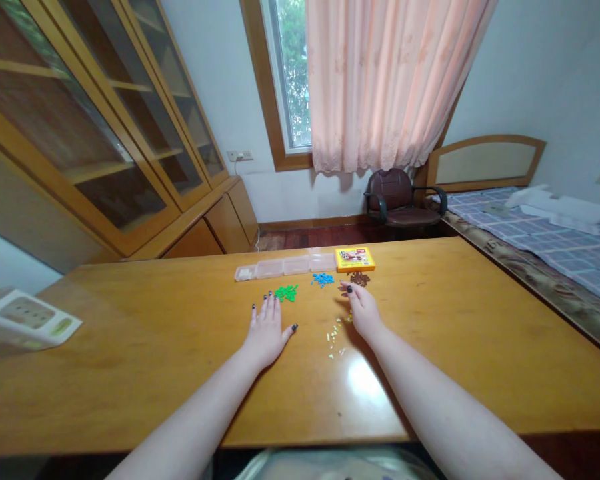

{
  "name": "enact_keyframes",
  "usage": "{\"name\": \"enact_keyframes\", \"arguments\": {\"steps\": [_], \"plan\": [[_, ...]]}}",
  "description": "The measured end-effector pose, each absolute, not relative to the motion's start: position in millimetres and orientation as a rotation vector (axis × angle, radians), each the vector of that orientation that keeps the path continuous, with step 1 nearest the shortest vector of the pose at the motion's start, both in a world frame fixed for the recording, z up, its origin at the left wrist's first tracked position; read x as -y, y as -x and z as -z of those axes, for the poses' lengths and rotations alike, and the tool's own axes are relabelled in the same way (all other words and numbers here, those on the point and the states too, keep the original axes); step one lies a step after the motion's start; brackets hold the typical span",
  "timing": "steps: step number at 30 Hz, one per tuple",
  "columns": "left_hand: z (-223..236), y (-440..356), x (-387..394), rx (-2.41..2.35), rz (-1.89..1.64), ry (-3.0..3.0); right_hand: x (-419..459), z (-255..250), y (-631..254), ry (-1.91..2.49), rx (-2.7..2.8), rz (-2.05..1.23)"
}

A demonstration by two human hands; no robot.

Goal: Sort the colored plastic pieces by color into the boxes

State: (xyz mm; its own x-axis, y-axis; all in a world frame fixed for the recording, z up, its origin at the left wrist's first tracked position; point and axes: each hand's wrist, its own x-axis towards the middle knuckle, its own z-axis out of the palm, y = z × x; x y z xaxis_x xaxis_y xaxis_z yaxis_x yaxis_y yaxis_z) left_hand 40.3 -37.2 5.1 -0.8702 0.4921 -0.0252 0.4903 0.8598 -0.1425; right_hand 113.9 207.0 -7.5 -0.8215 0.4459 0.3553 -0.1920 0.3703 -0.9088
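Observation:
My left hand (266,331) lies flat on the wooden table with its fingers spread. Its fingertips reach the near edge of a heap of small green pieces (287,293). Thumb and fingers of my right hand (364,312) are brought together in a pinch; whatever is between them is too small or hidden to tell. Just beyond that hand is a heap of small brown pieces (359,278). Small blue pieces (323,279) are heaped between the green and brown ones. Loose white and yellow pieces (335,331) lie scattered left of my right hand.
Behind the heaps stretches a row of clear plastic trays (297,265), with a yellow box (355,259) at its right end. A white object (30,317) stands at the table's left. Beyond the table (170,373) are a chair (400,197) and a bed (525,227).

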Motion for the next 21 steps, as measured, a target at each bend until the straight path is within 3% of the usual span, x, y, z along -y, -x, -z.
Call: {"name": "enact_keyframes", "arguments": {"steps": [6,13,18,21], "plan": [[-0.3,-49.0,34.2,3.075,-0.246,0.914,-207.9,5.9,-114.0,0.231,2.075,-1.475],[-10.0,-38.3,46.1,3.143,-0.347,0.471,-205.9,3.8,-115.5,0.220,2.097,-1.457],[-15.4,-33.7,29.3,3.057,-0.248,0.751,-204.6,3.5,-115.4,0.203,2.097,-1.443],[-14.7,-26.6,17.6,3.172,-0.212,0.595,-205.8,3.4,-115.3,0.213,2.087,-1.447]]}}
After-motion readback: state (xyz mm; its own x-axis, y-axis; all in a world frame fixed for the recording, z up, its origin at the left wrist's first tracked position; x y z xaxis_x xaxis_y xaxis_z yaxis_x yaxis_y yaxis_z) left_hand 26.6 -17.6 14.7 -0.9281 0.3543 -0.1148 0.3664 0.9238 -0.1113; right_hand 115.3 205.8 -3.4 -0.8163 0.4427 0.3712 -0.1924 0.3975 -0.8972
